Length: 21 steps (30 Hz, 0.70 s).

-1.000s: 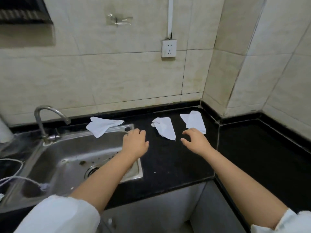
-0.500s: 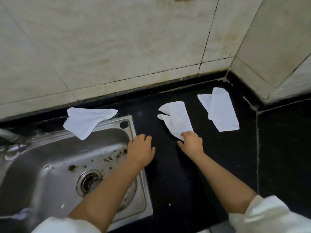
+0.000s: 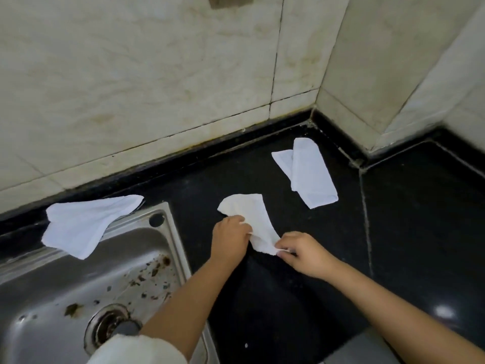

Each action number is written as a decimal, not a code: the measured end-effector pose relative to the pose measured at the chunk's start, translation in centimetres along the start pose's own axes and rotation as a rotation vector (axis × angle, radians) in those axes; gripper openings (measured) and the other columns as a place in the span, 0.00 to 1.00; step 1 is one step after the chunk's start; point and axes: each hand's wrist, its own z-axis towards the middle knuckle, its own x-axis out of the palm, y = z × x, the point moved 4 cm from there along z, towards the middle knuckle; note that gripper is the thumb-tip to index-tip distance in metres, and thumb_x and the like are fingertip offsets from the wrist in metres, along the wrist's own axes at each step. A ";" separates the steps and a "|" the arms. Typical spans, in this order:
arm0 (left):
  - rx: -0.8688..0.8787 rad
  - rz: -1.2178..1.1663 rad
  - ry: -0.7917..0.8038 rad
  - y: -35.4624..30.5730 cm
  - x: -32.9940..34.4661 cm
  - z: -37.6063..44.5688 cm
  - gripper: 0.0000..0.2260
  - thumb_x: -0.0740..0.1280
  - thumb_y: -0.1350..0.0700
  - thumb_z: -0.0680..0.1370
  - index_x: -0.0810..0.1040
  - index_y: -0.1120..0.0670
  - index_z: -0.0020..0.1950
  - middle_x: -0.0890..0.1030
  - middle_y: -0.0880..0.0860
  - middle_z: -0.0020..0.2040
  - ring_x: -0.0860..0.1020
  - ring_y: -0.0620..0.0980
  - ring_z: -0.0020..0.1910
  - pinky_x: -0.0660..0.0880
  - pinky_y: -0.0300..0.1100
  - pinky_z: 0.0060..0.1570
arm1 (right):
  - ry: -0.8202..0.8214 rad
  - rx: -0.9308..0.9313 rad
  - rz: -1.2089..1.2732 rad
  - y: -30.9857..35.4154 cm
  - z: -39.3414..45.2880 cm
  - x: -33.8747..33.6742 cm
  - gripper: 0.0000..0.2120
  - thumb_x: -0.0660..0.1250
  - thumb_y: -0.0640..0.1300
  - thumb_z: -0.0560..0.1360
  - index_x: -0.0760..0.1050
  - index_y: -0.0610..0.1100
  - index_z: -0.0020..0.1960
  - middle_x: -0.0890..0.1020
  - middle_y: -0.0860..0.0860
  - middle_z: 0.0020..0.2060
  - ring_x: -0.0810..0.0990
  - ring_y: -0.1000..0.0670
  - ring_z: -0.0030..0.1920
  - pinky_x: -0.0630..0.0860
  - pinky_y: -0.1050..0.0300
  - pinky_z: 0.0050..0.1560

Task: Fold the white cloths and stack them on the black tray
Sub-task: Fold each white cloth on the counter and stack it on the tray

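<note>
On the black table (image 3: pixel 288 298), the middle white cloth (image 3: pixel 252 216) lies crumpled; the left hand (image 3: pixel 231 236) pinches its left edge; the right hand (image 3: pixel 301 254) pinches its near corner; another cloth (image 3: pixel 78 224) drapes over the sink (image 3: pixel 168 248) rim; a third cloth (image 3: pixel 309 174) rests near the corner.

**Three white cloths lying along the black counter**

The middle cloth (image 3: pixel 252 219) is lying crumpled on the dark counter, its upper part rounded and its lower end narrowing to a point, with both side edges being pinched near that lower end. The right cloth (image 3: pixel 309 174) is lying flat and roughly folded lengthwise near the wall corner, one layer sticking out along its left edge. The left cloth (image 3: pixel 84 224) is lying loosely bunched, draping from the counter's back strip over the rim of the steel basin. All three are sitting well apart from one another. No black tray is showing.
</note>
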 end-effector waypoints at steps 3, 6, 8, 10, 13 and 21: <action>0.213 -0.013 0.036 -2.0 -0.6 0.1 0.09 0.64 0.62 0.72 0.84 0.61 0.40 0.85 0.58 0.40 0.82 0.56 0.41 0.78 0.46 0.43 | -0.114 0.085 0.078 -1.3 -3.5 -2.6 0.06 0.63 0.37 0.75 0.77 0.41 0.41 0.75 0.52 0.36 0.73 0.54 0.38 0.65 0.69 0.38; 0.322 -0.098 0.053 -5.6 -2.2 -0.3 0.17 0.56 0.56 0.74 0.83 0.61 0.37 0.83 0.57 0.33 0.80 0.53 0.34 0.77 0.42 0.37 | -0.319 0.209 0.149 -3.2 -8.1 -5.7 0.14 0.63 0.36 0.75 0.69 0.51 0.34 0.71 0.58 0.31 0.71 0.61 0.32 0.66 0.73 0.35; 0.362 -0.177 0.067 -8.8 -2.8 -0.2 0.16 0.57 0.55 0.78 0.82 0.62 0.47 0.83 0.57 0.43 0.78 0.51 0.43 0.71 0.39 0.45 | -0.480 0.308 0.155 -4.6 -12.3 -8.1 0.09 0.64 0.36 0.75 0.74 0.45 0.37 0.74 0.54 0.32 0.72 0.60 0.32 0.67 0.75 0.36; 0.433 -0.268 0.116 -13.1 -3.1 -0.3 0.20 0.56 0.49 0.76 0.82 0.62 0.48 0.83 0.57 0.45 0.76 0.49 0.44 0.69 0.40 0.45 | -0.608 0.403 0.135 -6.4 -16.8 -10.2 0.05 0.63 0.36 0.75 0.77 0.37 0.42 0.76 0.49 0.36 0.72 0.55 0.35 0.67 0.76 0.37; 0.612 -0.312 0.156 -21.1 -2.7 -0.3 0.22 0.54 0.48 0.75 0.82 0.62 0.48 0.83 0.59 0.45 0.78 0.54 0.47 0.70 0.44 0.48 | -0.738 0.561 0.076 -9.3 -23.7 -12.9 0.07 0.62 0.36 0.75 0.78 0.34 0.46 0.77 0.47 0.39 0.74 0.49 0.41 0.66 0.71 0.36; 0.847 -0.458 0.120 -43.0 -1.1 -3.9 0.10 0.62 0.60 0.79 0.82 0.63 0.50 0.82 0.61 0.48 0.78 0.56 0.49 0.67 0.41 0.46 | -1.337 0.861 -0.282 -13.0 -43.9 -19.6 0.10 0.61 0.36 0.73 0.77 0.31 0.47 0.81 0.34 0.43 0.78 0.37 0.46 0.69 0.54 0.45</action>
